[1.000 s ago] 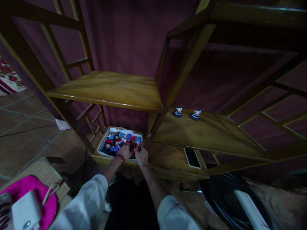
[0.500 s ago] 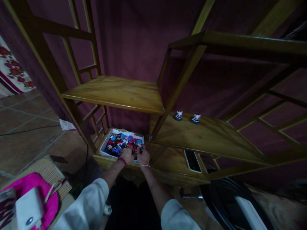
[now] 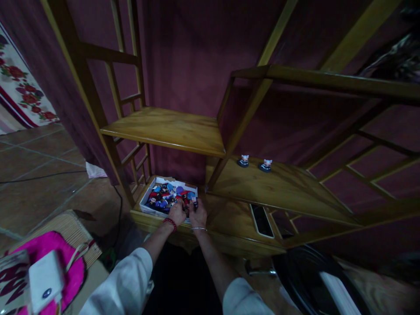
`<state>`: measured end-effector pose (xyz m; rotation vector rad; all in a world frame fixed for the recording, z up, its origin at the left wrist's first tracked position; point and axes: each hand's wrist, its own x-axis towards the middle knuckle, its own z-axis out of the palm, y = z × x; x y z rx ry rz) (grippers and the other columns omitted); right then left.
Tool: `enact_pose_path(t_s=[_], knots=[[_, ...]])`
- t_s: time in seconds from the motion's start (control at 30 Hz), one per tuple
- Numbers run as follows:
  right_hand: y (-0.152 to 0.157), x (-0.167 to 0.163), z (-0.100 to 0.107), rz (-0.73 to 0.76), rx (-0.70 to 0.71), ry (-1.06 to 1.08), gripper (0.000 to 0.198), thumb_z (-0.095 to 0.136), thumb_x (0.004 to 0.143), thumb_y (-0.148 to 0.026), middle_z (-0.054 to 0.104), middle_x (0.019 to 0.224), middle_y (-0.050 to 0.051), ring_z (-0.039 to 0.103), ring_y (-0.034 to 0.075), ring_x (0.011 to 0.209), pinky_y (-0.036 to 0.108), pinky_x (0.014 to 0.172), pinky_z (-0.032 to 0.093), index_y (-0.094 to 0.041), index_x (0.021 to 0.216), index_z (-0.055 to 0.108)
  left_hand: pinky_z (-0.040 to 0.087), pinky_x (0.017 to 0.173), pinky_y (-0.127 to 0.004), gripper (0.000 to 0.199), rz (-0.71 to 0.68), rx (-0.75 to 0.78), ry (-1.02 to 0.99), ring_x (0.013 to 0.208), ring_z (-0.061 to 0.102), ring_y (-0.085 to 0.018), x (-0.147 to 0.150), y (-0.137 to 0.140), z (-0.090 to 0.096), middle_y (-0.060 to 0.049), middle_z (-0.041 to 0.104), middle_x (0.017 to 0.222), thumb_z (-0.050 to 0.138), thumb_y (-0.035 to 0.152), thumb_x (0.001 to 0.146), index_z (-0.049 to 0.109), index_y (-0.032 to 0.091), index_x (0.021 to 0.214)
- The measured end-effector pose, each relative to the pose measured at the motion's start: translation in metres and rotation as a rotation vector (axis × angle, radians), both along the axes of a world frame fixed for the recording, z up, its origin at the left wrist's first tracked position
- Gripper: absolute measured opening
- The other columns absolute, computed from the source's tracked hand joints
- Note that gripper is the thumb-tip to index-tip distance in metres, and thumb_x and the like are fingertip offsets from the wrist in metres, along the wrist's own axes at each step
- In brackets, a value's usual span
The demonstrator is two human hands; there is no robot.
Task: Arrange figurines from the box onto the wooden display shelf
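The shelf unit (image 3: 167, 129) carries a white box (image 3: 148, 192) crowded with toys (image 3: 161, 204). Over the box's front edge, right of its middle, bends the left hand (image 3: 177, 212); whether its grip holds anything cannot be told. At the box's front right corner, the right hand (image 3: 198, 214), the nearer, seems to pinch a figure (image 3: 194, 201) just beyond its fingertips, long axis unclear. The figure looks tiny, dark and white.
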<state>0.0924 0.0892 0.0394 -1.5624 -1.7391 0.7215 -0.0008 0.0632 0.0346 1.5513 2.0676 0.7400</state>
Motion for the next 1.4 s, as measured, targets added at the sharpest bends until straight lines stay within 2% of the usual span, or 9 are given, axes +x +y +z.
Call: enact_pose_path(t_s=[0.13,0.3,0.47,0.6,0.83,0.97,1.13,1.3,1.4], knots=[[-0.009,0.001,0.005,0.009,0.036,0.047,0.034,0.039,0.079,-0.033,0.066,0.086,0.004,0.062,0.016,0.077,0.024,0.069,0.045,-0.017,0.107,0.051,0.042,0.067,-0.025,0.021,0.014,0.071,-0.107,0.075,0.059,-0.015,0.003,-0.006,0.002,-0.005,0.062,0.079,0.045,0.012,0.071,0.044,0.016,0.092],[-0.017,0.004,0.013,0.025,0.036,0.061,0.031,0.039,0.08,-0.036,0.066,0.081,0.004,0.062,0.016,0.073,0.025,0.066,0.046,-0.018,0.101,0.052,0.043,0.077,-0.026,0.04,-0.011,0.152,-0.242,0.087,0.058,-0.015,0.011,-0.015,0.008,-0.008,0.063,0.094,0.04,0.007,0.072,0.044,0.014,0.112],[-0.022,0.006,0.018,0.099,0.005,0.258,0.023,0.041,0.08,-0.036,0.067,0.076,0.003,0.064,0.015,0.07,0.025,0.065,0.048,-0.018,0.092,0.048,0.043,0.083,-0.028,0.038,0.058,0.197,-0.38,0.089,0.057,-0.015,0.013,-0.019,0.014,-0.005,0.064,0.097,0.04,0.003,0.072,0.054,0.015,0.105],[-0.025,0.007,0.018,0.138,0.014,0.384,0.02,0.044,0.079,-0.035,0.066,0.077,0.003,0.064,0.015,0.071,0.025,0.066,0.049,-0.019,0.091,0.046,0.045,0.082,-0.028,0.032,0.178,0.23,-0.584,0.091,0.057,-0.014,0.014,-0.02,0.018,-0.007,0.063,0.101,0.041,0.007,0.076,0.055,0.013,0.104],[-0.033,0.016,0.021,0.139,0.006,0.501,0.021,0.045,0.078,-0.037,0.066,0.082,0.004,0.064,0.014,0.07,0.025,0.066,0.05,-0.019,0.089,0.046,0.051,0.072,-0.026,0.03,0.274,0.211,-1.087,0.082,0.061,-0.013,0.028,-0.034,0.029,-0.007,0.064,0.1,0.045,0.016,0.078,0.056,0.013,0.105],[-0.036,0.023,0.025,0.147,-0.047,0.572,0.02,0.045,0.078,-0.038,0.065,0.08,0.003,0.064,0.014,0.069,0.025,0.063,0.051,-0.019,0.085,0.047,0.051,0.069,-0.027,0.03,0.283,0.254,-1.259,0.079,0.062,-0.014,0.035,-0.044,0.034,-0.008,0.065,0.095,0.049,0.013,0.073,0.059,0.013,0.102],[-0.044,0.029,0.033,0.156,-0.073,0.653,0.024,0.048,0.075,-0.039,0.064,0.08,0.003,0.063,0.014,0.07,0.025,0.062,0.053,-0.018,0.086,0.05,0.051,0.071,-0.031,0.039,0.256,0.242,-1.445,0.075,0.063,-0.015,0.04,-0.056,0.045,-0.01,0.067,0.087,0.042,0.006,0.071,0.055,0.009,0.107],[-0.05,0.035,0.043,0.1,-0.075,0.686,0.031,0.054,0.07,-0.041,0.058,0.095,0.005,0.063,0.012,0.065,0.022,0.054,0.052,-0.017,0.089,0.052,0.051,0.072,-0.033,0.043,0.254,0.225,-1.529,0.074,0.063,-0.016,0.044,-0.067,0.053,-0.012,0.067,0.087,0.041,0.007,0.072,0.048,0.007,0.114],[-0.054,0.037,0.048,0.103,-0.071,0.68,0.032,0.054,0.07,-0.041,0.057,0.092,0.003,0.061,0.01,0.06,0.02,0.05,0.051,-0.017,0.091,0.053,0.051,0.073,-0.033,0.043,0.256,0.235,-1.499,0.074,0.063,-0.016,0.045,-0.072,0.057,-0.012,0.067,0.087,0.041,0.009,0.073,0.049,0.007,0.115]])
